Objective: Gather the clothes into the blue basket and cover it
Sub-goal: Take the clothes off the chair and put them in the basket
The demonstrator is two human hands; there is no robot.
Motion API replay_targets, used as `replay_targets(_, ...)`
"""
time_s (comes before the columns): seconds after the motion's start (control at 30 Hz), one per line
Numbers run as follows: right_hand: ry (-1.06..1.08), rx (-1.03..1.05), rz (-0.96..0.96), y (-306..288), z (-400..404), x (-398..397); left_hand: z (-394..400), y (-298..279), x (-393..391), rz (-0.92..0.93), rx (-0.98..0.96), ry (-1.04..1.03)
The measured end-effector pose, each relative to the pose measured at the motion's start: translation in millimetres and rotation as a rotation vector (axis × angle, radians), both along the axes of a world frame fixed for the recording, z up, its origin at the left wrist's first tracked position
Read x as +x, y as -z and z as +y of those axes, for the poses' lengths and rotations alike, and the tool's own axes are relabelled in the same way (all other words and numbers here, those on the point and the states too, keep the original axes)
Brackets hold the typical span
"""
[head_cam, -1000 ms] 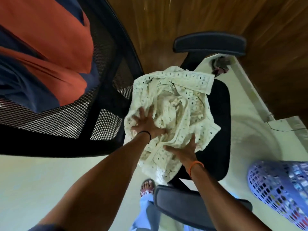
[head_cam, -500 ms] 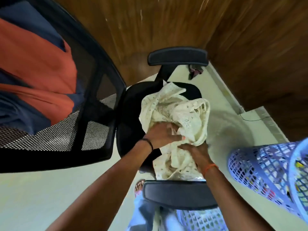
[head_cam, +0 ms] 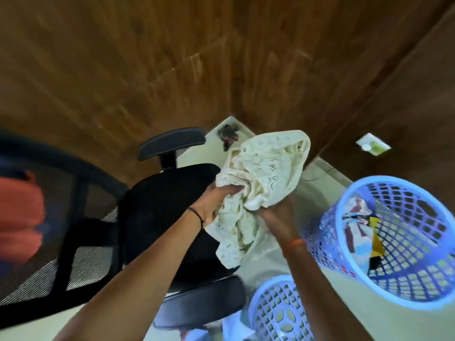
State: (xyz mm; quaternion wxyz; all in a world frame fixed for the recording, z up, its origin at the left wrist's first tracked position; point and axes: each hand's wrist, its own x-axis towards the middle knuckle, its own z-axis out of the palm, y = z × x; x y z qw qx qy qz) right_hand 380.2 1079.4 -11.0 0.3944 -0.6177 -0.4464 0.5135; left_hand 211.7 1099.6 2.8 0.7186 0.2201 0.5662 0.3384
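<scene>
Both the left hand (head_cam: 216, 201) and right hand (head_cam: 278, 212) grip the bunched cream garment (head_cam: 266, 183).

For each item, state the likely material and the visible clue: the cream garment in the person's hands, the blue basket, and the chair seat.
Cream garment: soft woven cloth, probably cotton, matte; it crumples and shows small eyelet holes. Blue basket: moulded plastic, slightly glossy; a rigid lattice of regular openings. Chair seat: seemingly black fabric upholstery, matte; motion blur hides the weave. Both the left hand and right hand grip the garment.

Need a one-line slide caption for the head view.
Both hands carry a bunched cream garment from the black chair toward the blue basket.
</scene>
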Motion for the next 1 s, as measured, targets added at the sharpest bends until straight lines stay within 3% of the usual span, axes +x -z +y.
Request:
replay_targets(0.1, 0.016, 0.047, -0.116, -2, -19, 36, 24, 0, 74, 0.137, 0.071, -0.020)
replay_targets(0.2, -0.041, -0.136, -0.210, 6, -41, 78, 31, -2, 158, 0.268, 0.185, 0.281)
replay_targets(0.3, 0.386, -0.262, 0.165, 28, -44, 138, 23, -7, 220, 0.165, 0.050, 0.590)
replay_targets(0.4, 0.864, -0.293, 0.241, 40, -39, 195, 16, -3, 279, 0.101, 0.105, 0.853)
replay_targets(0.53, 1.135, -0.195, 0.333, 50, -22, 267, 15, 11, 330, 0.253, 0.340, 1.001)
replay_targets(0.7, 1.151, -0.397, 0.383, 83, -5, 344, 29, 24, 351, 0.314, 0.452, 0.937)
replay_targets(0.8, 1.089, -0.513, 0.248, 85, 4, 349, 40, 25, 344, 0.347, 0.455, 0.849)
replay_targets(0.9, 0.960, -0.330, 0.252, 68, 9, 306, 44, 19, 321, 0.336, 0.424, 0.731)
replay_targets(1.0, 0.654, -0.184, 0.273, 41, 19, 231, 44, 4, 267, 0.328, 0.393, 0.569)
